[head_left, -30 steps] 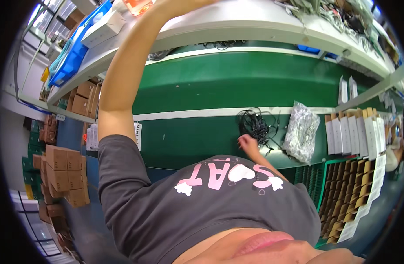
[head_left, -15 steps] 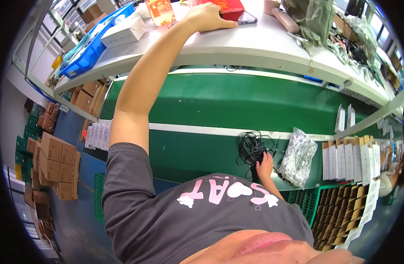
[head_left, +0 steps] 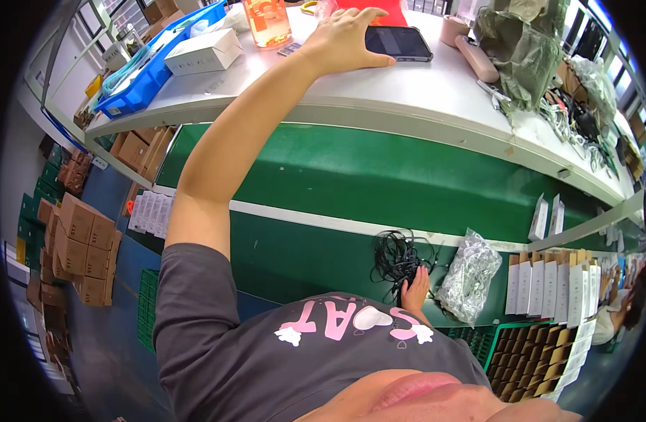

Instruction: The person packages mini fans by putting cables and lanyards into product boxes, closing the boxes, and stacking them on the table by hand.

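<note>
My left hand [head_left: 345,43] reaches over the raised white shelf [head_left: 323,88], fingers spread. Its thumb and index finger are on either side of the left end of a dark phone [head_left: 401,43] lying flat there. Whether they touch it I cannot tell. Behind the hand is a red item [head_left: 386,10], cut off by the upper edge. Low down on the green work surface [head_left: 295,257], my right hand [head_left: 416,287] lies with fingers stretched out against a tangled bundle of black cables [head_left: 394,259]. A clear plastic bag [head_left: 470,278] rests just right of it.
On the shelf stand a bottle of orange liquid [head_left: 269,24], a white box [head_left: 205,53], a blue tray [head_left: 129,95] and, at right, a grey-green plastic bag [head_left: 523,53] beside loose cables. White boxes [head_left: 548,285] and a divided crate [head_left: 523,362] sit right; another person [head_left: 618,309] is at far right.
The red item no longer covers the phone, which now shows in full. My left hand's fingers have spread apart. My right hand stays by the cables, its fingers straighter; the whole view has shifted slightly.
</note>
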The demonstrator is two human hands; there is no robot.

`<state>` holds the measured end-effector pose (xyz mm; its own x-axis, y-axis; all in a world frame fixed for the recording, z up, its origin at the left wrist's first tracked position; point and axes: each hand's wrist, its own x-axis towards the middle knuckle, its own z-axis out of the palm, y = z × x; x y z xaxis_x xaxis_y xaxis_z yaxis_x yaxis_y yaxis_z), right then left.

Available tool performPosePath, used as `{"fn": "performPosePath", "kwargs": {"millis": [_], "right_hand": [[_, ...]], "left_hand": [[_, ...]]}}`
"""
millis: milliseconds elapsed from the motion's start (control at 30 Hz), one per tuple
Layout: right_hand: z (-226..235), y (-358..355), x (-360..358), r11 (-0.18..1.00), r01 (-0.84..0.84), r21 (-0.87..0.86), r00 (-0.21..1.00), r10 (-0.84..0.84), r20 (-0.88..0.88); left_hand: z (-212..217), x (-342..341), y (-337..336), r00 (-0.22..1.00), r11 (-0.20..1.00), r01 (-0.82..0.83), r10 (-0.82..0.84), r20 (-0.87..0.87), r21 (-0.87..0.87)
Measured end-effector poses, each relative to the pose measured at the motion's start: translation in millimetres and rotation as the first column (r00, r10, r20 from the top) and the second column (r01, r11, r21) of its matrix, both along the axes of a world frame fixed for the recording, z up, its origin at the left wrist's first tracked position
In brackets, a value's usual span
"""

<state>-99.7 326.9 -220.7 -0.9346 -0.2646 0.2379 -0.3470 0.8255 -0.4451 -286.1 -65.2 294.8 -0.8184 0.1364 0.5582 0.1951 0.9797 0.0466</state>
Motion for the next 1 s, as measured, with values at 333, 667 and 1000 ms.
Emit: {"fn": "performPosePath", "kwargs": {"millis": [333,667,1000], "right_hand": [[3,-7,-7,0.998,0.042,0.037,0.999,-0.043,0.001],[2,-7,-8,0.997,0.049,0.065,0.999,-0.049,0.004],[13,-5,-10,0.999,-0.001,-0.042,0.999,-0.001,-0.051]], "left_hand": [[-5,-10,-3,0.999,0.999,0.045,-0.044,-0.026,0.028],[10,6,4,0.995,0.996,0.076,-0.079,-0.058,-0.048],[6,6,10,0.993,0.993,0.11,-0.111,-0.038,-0.038]]}}
